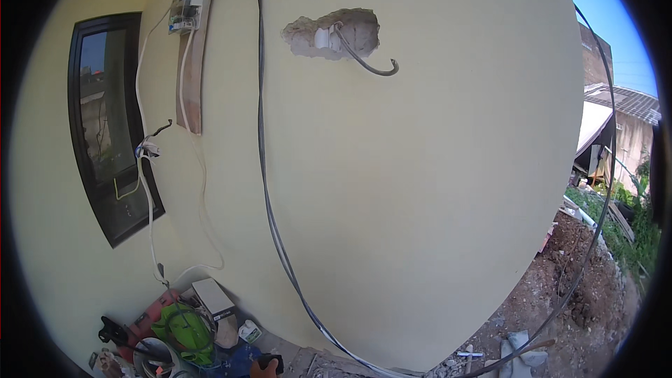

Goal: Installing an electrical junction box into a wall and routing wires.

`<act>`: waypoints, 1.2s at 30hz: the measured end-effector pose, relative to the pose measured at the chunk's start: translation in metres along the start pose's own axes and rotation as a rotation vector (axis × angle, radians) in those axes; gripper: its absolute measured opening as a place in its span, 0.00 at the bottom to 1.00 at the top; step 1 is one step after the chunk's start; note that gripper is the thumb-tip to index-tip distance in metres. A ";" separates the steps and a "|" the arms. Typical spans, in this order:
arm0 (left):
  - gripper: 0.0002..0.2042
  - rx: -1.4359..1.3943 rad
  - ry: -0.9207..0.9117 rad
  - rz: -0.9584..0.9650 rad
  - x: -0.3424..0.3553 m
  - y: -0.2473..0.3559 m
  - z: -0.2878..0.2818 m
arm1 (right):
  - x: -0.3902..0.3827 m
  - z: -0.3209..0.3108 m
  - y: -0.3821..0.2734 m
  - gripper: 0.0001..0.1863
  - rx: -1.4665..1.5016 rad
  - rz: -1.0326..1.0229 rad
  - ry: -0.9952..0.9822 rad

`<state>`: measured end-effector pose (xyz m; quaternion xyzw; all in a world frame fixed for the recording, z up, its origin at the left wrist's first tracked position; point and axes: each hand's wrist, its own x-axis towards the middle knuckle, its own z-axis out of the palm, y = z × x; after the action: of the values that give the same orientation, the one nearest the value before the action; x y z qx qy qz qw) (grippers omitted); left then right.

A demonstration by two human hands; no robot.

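Observation:
Neither of my hands shows in the view. Facing me is a pale yellow wall (420, 168) with a rough hole (360, 31) broken into it. Inside the hole sits a white pipe end (322, 38), and a grey cable (364, 64) curls out of it to a free end. A long dark cable (262, 112) hangs down the wall, sweeps along its foot and rises again at the right. At the upper left a clear-covered electrical box (187, 3) is fixed to a wooden board (190, 91), with white cables below it.
A dark-framed window (105, 126) stands at the left. Below lie a green bag (185, 332), a white box (213, 297), a bucket (152, 358) and an orange-and-black object (266, 366). Dug soil (581, 266) and rubble lie beyond the wall's right edge.

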<state>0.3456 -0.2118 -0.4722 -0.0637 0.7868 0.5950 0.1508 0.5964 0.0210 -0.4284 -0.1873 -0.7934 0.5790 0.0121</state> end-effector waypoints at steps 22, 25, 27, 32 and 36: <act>0.19 -0.782 -1.189 0.829 -0.006 0.470 0.007 | 0.113 -0.178 -0.494 0.18 0.498 -0.431 0.254; 0.22 -0.703 -1.242 0.777 0.009 0.484 0.013 | 0.116 -0.159 -0.492 0.13 0.443 -0.485 0.376; 0.24 -0.657 -1.246 0.794 0.019 0.490 0.021 | 0.117 -0.152 -0.493 0.12 0.372 -0.519 0.441; 0.26 -0.600 -1.405 0.843 0.034 0.499 0.034 | 0.116 -0.147 -0.503 0.14 0.135 -0.612 0.487; 0.26 -0.542 -1.365 0.970 0.028 0.504 0.044 | 0.117 -0.149 -0.499 0.15 0.090 -0.532 0.554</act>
<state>0.1852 -0.0240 -0.0293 0.6134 0.2972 0.6679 0.2987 0.3813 0.0643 0.0579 -0.1234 -0.7549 0.5171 0.3840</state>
